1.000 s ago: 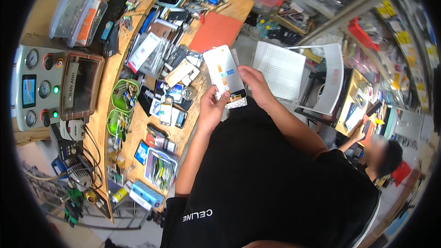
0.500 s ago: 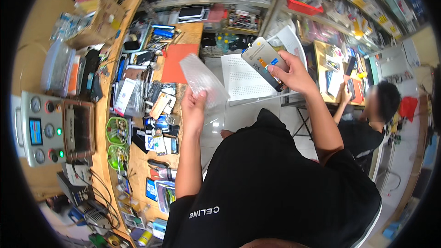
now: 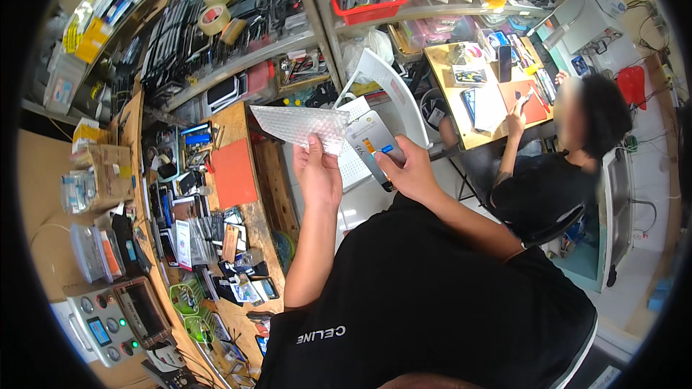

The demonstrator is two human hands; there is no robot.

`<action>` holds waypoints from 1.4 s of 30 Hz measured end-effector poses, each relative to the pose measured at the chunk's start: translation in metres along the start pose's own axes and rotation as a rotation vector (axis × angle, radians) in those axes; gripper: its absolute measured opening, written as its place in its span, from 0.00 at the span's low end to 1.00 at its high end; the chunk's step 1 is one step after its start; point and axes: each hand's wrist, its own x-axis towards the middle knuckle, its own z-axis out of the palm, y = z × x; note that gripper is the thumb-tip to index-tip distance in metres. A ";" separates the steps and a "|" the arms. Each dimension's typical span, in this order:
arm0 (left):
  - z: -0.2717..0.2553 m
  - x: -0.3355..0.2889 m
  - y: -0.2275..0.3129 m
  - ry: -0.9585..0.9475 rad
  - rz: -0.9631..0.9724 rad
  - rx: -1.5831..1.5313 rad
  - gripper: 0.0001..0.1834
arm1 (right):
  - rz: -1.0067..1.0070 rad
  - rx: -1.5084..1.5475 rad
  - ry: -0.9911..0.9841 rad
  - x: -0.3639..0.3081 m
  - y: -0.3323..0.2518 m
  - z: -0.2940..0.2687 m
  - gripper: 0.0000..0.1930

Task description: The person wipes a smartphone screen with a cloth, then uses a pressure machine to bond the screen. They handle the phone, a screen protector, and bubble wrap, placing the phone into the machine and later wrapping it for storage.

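Note:
My left hand pinches a clear bubble-wrap pouch between thumb and fingers. The pouch lies flat and sticks out to the left. In my right hand is a phone screen assembly, its silvery back turned up. Orange and blue tabs and some handwriting show on that back. My right thumb presses on its lower part, while the fingers beneath are hidden. The assembly's upper left edge is right beside the pouch's open-looking right end; I cannot tell whether they touch.
A white plastic chair stands just beyond my hands. To the left runs a wooden bench with phones, parts and an orange mat. A co-worker sits at a small table on the right. Shelves with a red basket line the back.
My hands have come together, bringing the phone screen assembly next to the bubble-wrap pouch. The view has turned toward the right, so the bench sits farther left and more shelving shows.

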 end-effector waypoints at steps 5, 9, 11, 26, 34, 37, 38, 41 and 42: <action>0.049 0.032 -0.057 0.005 0.075 0.107 0.14 | 0.028 0.156 -0.035 0.053 0.020 -0.053 0.14; 0.086 0.059 -0.087 0.101 0.056 0.108 0.13 | -0.063 0.141 0.068 0.094 0.033 -0.084 0.09; 0.101 0.066 -0.097 0.072 0.074 0.095 0.13 | -0.094 0.245 0.089 0.109 0.037 -0.095 0.10; 0.135 0.097 -0.117 -0.245 -0.395 0.622 0.26 | -0.066 0.314 -0.355 0.167 0.049 -0.183 0.21; 0.162 0.113 -0.156 -0.386 -0.310 0.072 0.42 | 0.001 0.430 -0.277 0.166 0.038 -0.174 0.40; 0.163 0.107 -0.170 -0.379 -0.396 0.033 0.38 | -0.052 0.503 -0.109 0.167 0.045 -0.167 0.41; 0.164 0.106 -0.172 -0.373 -0.426 0.035 0.38 | -0.051 0.487 -0.114 0.165 0.049 -0.169 0.40; 0.165 0.107 -0.170 -0.327 -0.415 -0.093 0.38 | -0.018 0.484 -0.124 0.156 0.058 -0.172 0.38; 0.167 0.108 -0.169 -0.322 -0.401 -0.166 0.39 | -0.009 0.493 -0.111 0.153 0.059 -0.172 0.36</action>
